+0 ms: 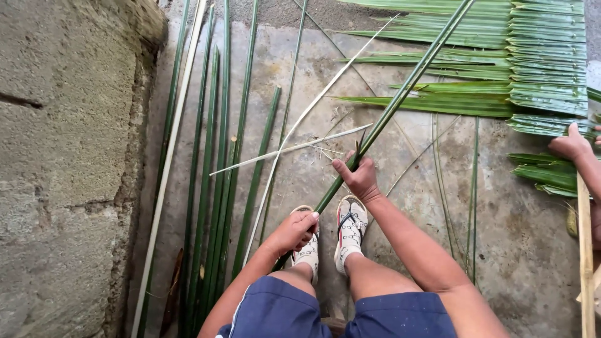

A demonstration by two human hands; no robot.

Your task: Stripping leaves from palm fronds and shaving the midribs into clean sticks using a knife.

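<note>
A long green palm stalk (400, 103) runs diagonally from the top right down toward my feet. My right hand (358, 176) grips it partway along, thumb pointing up-left. My left hand (294, 229) closes on the stalk's lower end just above my left sandalled foot (307, 251). Thin pale strips (294, 148) peeled from the stalks lie across the concrete floor just beyond my right hand. I am sitting in blue shorts with both knees apart.
Several green stalks (216, 188) lie side by side along the rough concrete wall (69, 156) at left. Folded palm leaves (544, 62) form a woven row at top right. Another person's hand (573, 145) rests on those leaves beside a wooden stick (585, 250).
</note>
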